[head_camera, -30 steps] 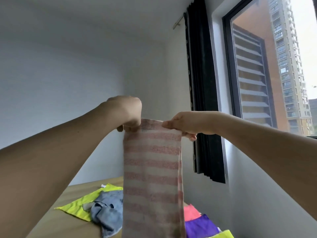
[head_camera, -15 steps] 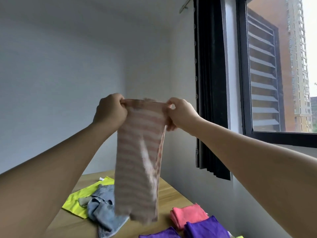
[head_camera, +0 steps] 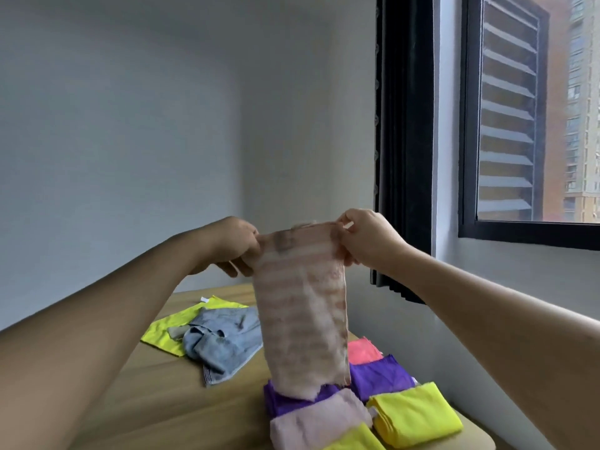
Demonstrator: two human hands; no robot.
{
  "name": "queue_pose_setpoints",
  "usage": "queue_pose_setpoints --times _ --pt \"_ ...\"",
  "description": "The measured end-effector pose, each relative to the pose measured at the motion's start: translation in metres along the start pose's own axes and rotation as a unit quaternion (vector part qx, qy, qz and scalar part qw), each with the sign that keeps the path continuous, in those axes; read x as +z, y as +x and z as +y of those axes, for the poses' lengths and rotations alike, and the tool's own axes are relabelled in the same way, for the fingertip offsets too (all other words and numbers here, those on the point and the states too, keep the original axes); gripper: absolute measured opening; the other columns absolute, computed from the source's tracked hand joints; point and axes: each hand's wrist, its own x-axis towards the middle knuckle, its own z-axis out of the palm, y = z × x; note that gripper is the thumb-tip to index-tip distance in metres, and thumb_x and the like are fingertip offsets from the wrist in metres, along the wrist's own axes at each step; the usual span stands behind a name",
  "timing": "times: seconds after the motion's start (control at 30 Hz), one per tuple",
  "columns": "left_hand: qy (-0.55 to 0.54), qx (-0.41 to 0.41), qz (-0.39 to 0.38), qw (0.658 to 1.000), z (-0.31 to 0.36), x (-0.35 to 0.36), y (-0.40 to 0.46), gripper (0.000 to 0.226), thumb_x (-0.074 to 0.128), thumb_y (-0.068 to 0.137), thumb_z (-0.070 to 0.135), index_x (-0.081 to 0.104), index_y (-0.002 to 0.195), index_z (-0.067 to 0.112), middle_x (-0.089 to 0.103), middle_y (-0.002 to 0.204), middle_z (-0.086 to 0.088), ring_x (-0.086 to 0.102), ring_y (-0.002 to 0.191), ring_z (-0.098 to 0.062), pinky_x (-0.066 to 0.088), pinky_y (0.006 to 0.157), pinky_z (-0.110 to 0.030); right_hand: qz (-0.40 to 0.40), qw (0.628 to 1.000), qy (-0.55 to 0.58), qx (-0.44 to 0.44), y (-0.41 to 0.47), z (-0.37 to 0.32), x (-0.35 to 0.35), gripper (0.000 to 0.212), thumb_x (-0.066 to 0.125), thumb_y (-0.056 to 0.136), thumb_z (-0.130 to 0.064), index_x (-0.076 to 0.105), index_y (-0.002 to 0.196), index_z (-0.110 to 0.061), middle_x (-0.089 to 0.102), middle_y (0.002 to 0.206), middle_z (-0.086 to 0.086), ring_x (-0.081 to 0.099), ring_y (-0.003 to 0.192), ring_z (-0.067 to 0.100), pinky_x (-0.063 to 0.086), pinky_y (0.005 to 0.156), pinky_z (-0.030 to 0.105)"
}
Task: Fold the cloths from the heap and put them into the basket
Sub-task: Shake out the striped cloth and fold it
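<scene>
Above the worktop (head_camera: 156,397), a striped cloth (head_camera: 302,319) is pinched at its top corners by left hand (head_camera: 235,245) and right hand (head_camera: 368,240), its long axis hanging straight down over folded cloths (head_camera: 412,414).

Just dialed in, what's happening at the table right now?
A person holds a pink-and-white striped cloth up by its top corners, left hand and right hand each pinching one, so it hangs over the wooden table. Folded purple, pink and yellow cloths sit below at the right. A crumpled grey cloth lies on a flat yellow-green cloth, unfolded. No basket is in view.
</scene>
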Motion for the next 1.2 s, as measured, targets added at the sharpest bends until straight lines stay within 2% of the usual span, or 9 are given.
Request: queue_pose_setpoints --times 0.13,0.27,0.37,0.53,0.77,0.87,0.97,1.07,1.2 --pt "0.016 -0.031 -0.104 0.994 -0.014 0.019 -0.02 0.014 0.051 0.086 0.0 0.06 0.085 0.011 0.069 0.075 -0.011 0.065 0.065 -0.024 0.046 0.053 -0.024 -0.149 0.983 -0.078 0.075 -0.028 0.004 -0.004 0.012 0.056 0.091 -0.016 0.063 0.085 -0.007 0.064 0.06 0.006 0.056 0.047 0.017 0.047 0.046 0.023" --pt "0.024 -0.068 -0.272 0.96 -0.027 0.042 -0.033 0.015 0.047 0.093 -0.001 0.058 0.095 0.008 0.065 0.076 -0.012 0.065 0.059 -0.02 0.048 0.052 -0.024 -0.384 0.9 -0.105 0.178 -0.045 0.011 -0.008 0.004 0.064 0.089 -0.012 0.063 0.087 -0.016 0.059 0.086 0.005 0.057 0.073 0.018 0.053 0.07 0.032" --pt "0.056 -0.097 -0.343 0.933 -0.049 0.073 -0.036 0.016 0.046 0.095 0.0 0.058 0.094 0.011 0.065 0.075 -0.009 0.065 0.059 -0.017 0.05 0.052 -0.025 -0.473 0.849 -0.13 0.199 -0.065 0.025 0.014 0.006 0.062 0.091 -0.014 0.061 0.09 -0.019 0.06 0.096 -0.001 0.057 0.094 0.02 0.051 0.088 0.04" --pt "0.127 -0.134 -0.391 0.902 -0.098 0.13 -0.032 0.017 0.049 0.094 0.005 0.057 0.087 0.018 0.061 0.072 -0.003 0.061 0.061 -0.015 0.047 0.056 -0.024 -0.572 0.78 -0.086 0.237 -0.094 0.069 0.072 0.009 0.056 0.094 -0.006 0.058 0.089 -0.013 0.07 0.071 -0.002 0.069 0.066 0.011 0.051 0.083 0.031" --pt "0.078 -0.167 -0.433 0.882 -0.157 0.161 -0.014 0.009 0.061 0.092 0.018 0.06 0.083 0.018 0.052 0.066 0.001 0.047 0.055 -0.011 0.039 0.053 -0.022 -0.613 0.745 -0.054 0.258 -0.093 0.118 0.12 0.011 0.055 0.095 -0.012 0.062 0.087 -0.01 0.071 0.062 -0.003 0.069 0.056 0.008 0.052 0.077 0.025" --pt "0.049 -0.163 -0.413 0.895 -0.175 0.163 0.002 0.009 0.058 0.094 0.017 0.059 0.084 0.017 0.05 0.066 0.002 0.044 0.055 -0.009 0.038 0.054 -0.021 -0.595 0.754 -0.026 0.277 -0.083 0.132 0.133 0.013 0.055 0.096 -0.014 0.062 0.085 -0.009 0.071 0.061 -0.002 0.068 0.054 0.01 0.055 0.068 0.025" --pt "0.006 -0.14 -0.335 0.932 -0.189 0.17 0.022 0.007 0.058 0.094 0.019 0.06 0.088 0.016 0.05 0.069 0.002 0.044 0.058 -0.01 0.038 0.055 -0.023 -0.554 0.778 -0.031 0.294 -0.069 0.147 0.144 0.014 0.056 0.096 -0.017 0.061 0.09 -0.005 0.068 0.059 -0.001 0.066 0.05 0.01 0.055 0.065 0.028" --pt "-0.03 -0.103 -0.215 0.971 -0.193 0.182 0.038 0.009 0.057 0.095 0.022 0.061 0.09 0.015 0.05 0.071 0.003 0.044 0.06 -0.011 0.038 0.055 -0.023 -0.51 0.805 -0.062 0.296 -0.057 0.159 0.152 0.013 0.05 0.098 -0.016 0.06 0.096 -0.007 0.065 0.073 0.002 0.062 0.057 0.011 0.052 0.065 0.029" --pt "-0.047 -0.074 -0.128 0.988 -0.191 0.207 0.059 0.014 0.056 0.095 0.025 0.061 0.092 0.012 0.055 0.078 0.001 0.048 0.067 -0.013 0.039 0.06 -0.027 -0.444 0.837 -0.11 0.3 -0.05 0.176 0.168 0.019 0.049 0.094 -0.01 0.059 0.108 -0.001 0.062 0.088 0.011 0.058 0.06 0.014 0.051 0.056 0.028"
